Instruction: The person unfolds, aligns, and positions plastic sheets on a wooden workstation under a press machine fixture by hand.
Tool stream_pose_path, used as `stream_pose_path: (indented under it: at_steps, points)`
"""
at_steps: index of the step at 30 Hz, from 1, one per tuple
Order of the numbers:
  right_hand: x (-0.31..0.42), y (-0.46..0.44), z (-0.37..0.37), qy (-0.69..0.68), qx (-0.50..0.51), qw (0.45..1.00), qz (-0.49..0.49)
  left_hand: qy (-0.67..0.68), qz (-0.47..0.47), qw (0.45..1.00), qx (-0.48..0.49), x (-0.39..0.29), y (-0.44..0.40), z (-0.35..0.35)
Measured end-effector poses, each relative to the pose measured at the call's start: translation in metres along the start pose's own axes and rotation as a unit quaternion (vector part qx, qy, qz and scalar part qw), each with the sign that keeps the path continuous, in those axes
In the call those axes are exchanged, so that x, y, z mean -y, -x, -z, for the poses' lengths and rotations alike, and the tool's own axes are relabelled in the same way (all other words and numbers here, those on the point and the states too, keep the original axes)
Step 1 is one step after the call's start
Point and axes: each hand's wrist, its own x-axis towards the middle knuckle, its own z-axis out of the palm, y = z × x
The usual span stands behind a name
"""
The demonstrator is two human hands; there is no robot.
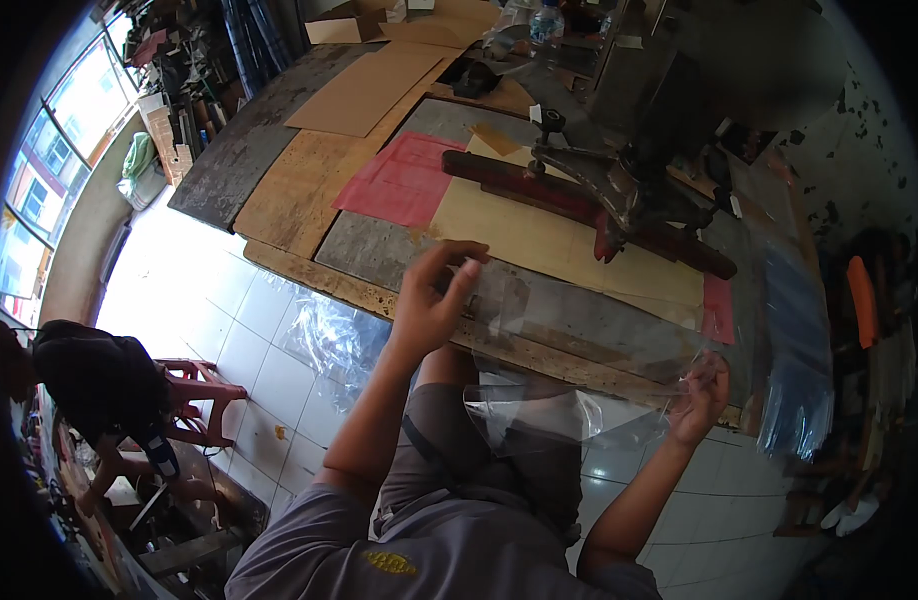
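My right hand (701, 398) is closed on the edge of a clear plastic sheet (559, 415), near the table's front right corner. The sheet hangs over the front edge above my lap, and its outline is hard to follow against the table. My left hand (434, 305) is raised at the front edge, with a gap between thumb and curled fingers; nothing shows in its grip. Beyond it lie a pale yellow sheet (569, 245) and a pink sheet (399, 180). A dark red bar (539, 195) of a press-like machine (629, 170) crosses above the yellow sheet.
Brown cardboard (369, 90) rests on the table's far left. A stack of clear plastic (794, 370) hangs at the right edge. Crumpled plastic (334, 335) is on the floor. Another person (94, 385) bends beside a red stool (201, 400) at left.
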Motion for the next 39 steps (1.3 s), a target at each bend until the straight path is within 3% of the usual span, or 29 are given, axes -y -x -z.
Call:
stream_pose_path:
  at_steps: [3, 6, 15, 33, 39]
  points:
    - [0.0, -0.001, 0.0, 0.002, -0.005, 1.0, -0.001, 0.131, 0.02, 0.985, -0.115, 0.003, 0.0, 0.0]
    - [0.001, 0.0, -0.001, 0.0, -0.01, 1.0, -0.003, 0.142, -0.019, 0.92, -0.364, 0.012, -0.009, 0.005]
    - [0.0, 0.002, 0.001, -0.001, -0.015, 1.0, -0.011, 0.234, 0.007, 0.941, -0.242, 0.015, -0.007, 0.004]
    - [0.002, 0.001, -0.002, 0.017, -0.017, 1.0, -0.001, 0.126, 0.058, 0.973, -0.183, 0.003, -0.007, -0.004]
    - [0.0, 0.001, 0.0, 0.008, -0.028, 1.0, 0.007, 0.086, 0.003, 0.974, -0.211, 0.01, -0.006, -0.009]
